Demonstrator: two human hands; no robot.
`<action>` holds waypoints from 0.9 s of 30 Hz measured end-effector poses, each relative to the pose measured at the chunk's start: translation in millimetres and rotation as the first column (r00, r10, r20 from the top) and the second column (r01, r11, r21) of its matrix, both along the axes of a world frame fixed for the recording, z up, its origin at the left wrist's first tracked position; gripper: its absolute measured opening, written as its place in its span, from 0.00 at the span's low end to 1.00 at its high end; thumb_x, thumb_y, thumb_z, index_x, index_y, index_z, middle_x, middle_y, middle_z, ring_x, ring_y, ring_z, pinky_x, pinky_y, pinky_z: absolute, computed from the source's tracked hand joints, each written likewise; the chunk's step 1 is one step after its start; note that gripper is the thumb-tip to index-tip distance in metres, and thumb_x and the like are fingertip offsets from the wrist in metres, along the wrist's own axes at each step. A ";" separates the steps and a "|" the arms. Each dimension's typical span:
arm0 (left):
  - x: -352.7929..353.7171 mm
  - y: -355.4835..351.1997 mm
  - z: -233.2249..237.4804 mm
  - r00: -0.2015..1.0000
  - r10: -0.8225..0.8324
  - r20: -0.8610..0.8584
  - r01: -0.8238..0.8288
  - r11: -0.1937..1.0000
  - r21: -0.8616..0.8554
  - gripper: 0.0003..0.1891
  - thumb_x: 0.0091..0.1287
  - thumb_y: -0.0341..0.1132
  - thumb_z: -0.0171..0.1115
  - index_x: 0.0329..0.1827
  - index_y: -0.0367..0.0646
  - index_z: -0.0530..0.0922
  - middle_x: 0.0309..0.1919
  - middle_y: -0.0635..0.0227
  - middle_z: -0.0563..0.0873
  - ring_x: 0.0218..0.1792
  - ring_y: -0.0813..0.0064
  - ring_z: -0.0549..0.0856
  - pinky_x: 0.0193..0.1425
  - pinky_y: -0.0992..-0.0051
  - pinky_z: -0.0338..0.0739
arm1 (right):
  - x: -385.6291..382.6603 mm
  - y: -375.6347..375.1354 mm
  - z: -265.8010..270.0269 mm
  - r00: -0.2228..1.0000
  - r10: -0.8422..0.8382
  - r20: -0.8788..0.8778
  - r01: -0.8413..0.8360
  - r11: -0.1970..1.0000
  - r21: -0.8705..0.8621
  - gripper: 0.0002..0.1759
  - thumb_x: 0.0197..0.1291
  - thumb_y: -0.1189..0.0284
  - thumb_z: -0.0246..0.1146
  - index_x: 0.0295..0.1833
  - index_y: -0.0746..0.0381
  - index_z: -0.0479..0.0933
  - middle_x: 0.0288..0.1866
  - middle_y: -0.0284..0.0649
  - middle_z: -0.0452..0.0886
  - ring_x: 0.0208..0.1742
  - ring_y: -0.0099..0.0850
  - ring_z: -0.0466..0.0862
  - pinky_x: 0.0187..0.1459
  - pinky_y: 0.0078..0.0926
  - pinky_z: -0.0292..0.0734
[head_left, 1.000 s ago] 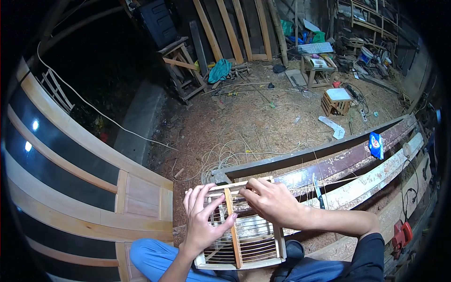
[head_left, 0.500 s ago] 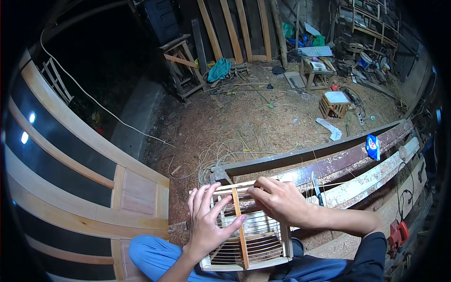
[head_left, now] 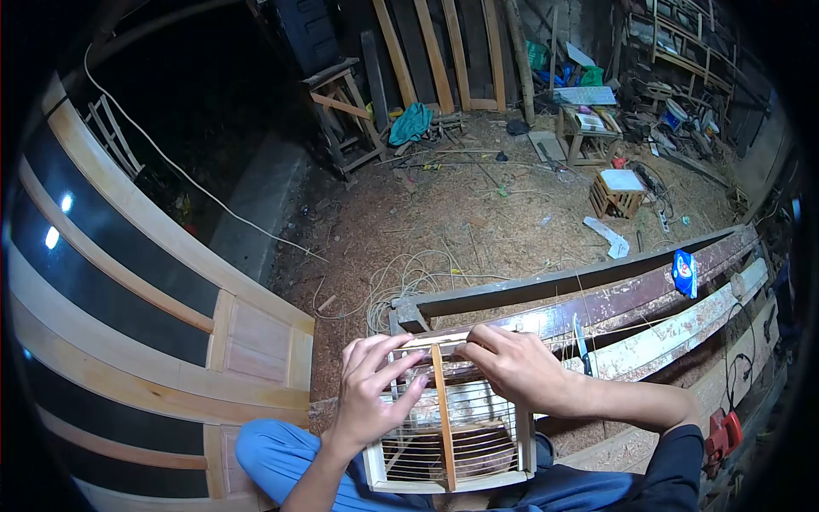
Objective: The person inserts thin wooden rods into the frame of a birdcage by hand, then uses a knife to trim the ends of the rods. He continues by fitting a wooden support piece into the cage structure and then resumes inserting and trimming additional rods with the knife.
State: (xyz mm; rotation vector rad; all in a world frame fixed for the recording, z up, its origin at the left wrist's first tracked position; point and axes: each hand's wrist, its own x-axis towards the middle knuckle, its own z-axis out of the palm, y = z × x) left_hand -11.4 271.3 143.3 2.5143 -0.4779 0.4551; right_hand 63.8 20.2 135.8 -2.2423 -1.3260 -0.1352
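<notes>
A dark sleeve ends near the right elbow, and the blue trousers show soft creases.

Pale shavings cover the brown dirt floor, where a thin cord lies coiled. Upright boards lean at the back wall, left of a cluttered small table. A slatted crate stands nearer. Panelled wood fills the left side, its dark panes reflecting white light; darkness lies beyond.

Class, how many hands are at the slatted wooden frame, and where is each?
2: the left hand at the upper left of the frame, the right hand near its top edge, right of the middle bar.
</notes>
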 end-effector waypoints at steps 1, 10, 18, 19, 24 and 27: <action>-0.6 -1.2 -0.4 1.000 0.021 0.014 -0.021 1.000 0.000 0.17 0.61 0.33 0.76 0.53 0.43 0.92 0.60 0.59 0.89 0.61 0.55 0.82 0.70 0.56 0.73 | 0.9 0.6 0.1 1.000 0.002 -0.002 -0.002 1.000 0.003 0.20 0.54 0.81 0.66 0.55 0.67 0.76 0.48 0.46 0.77 0.49 0.43 0.87 0.39 0.39 0.86; -3.0 -1.9 -4.1 0.998 0.037 0.041 -0.036 0.999 -0.023 0.16 0.61 0.30 0.74 0.53 0.44 0.92 0.61 0.60 0.89 0.61 0.56 0.83 0.69 0.57 0.73 | 0.2 4.6 2.8 0.996 0.008 -0.093 -0.008 1.000 0.004 0.20 0.55 0.85 0.64 0.55 0.69 0.75 0.47 0.48 0.74 0.44 0.46 0.86 0.38 0.43 0.86; -5.1 -2.8 -2.9 0.999 0.024 0.037 -0.024 1.000 0.000 0.16 0.61 0.30 0.75 0.53 0.47 0.93 0.61 0.62 0.88 0.61 0.57 0.82 0.68 0.57 0.72 | -1.3 7.5 -0.4 0.992 0.001 -0.127 -0.001 1.000 0.001 0.22 0.53 0.87 0.64 0.57 0.69 0.76 0.47 0.47 0.73 0.42 0.45 0.85 0.35 0.43 0.85; -4.7 -2.5 -2.5 0.999 0.019 0.036 -0.019 1.000 -0.001 0.16 0.61 0.30 0.75 0.53 0.48 0.93 0.62 0.62 0.88 0.61 0.57 0.82 0.68 0.57 0.72 | -1.0 8.2 0.5 0.991 0.009 -0.132 -0.008 1.000 0.013 0.22 0.53 0.86 0.64 0.57 0.69 0.76 0.47 0.47 0.73 0.41 0.45 0.86 0.35 0.44 0.85; -3.4 -4.5 -2.8 0.999 -0.012 0.041 0.012 1.000 0.005 0.16 0.61 0.31 0.75 0.54 0.49 0.93 0.62 0.62 0.88 0.61 0.57 0.82 0.68 0.57 0.72 | -2.2 11.0 -5.5 0.985 -0.005 -0.174 0.002 1.000 -0.018 0.20 0.53 0.87 0.64 0.54 0.70 0.75 0.47 0.48 0.74 0.42 0.47 0.86 0.36 0.44 0.85; -3.7 -5.8 -6.8 0.999 -0.008 0.034 0.009 1.000 -0.015 0.16 0.63 0.30 0.74 0.54 0.48 0.93 0.61 0.62 0.88 0.61 0.57 0.82 0.68 0.57 0.73 | -3.9 18.4 0.4 0.992 0.008 -0.130 -0.006 1.000 0.018 0.19 0.53 0.87 0.64 0.52 0.70 0.75 0.48 0.51 0.75 0.45 0.50 0.87 0.40 0.46 0.86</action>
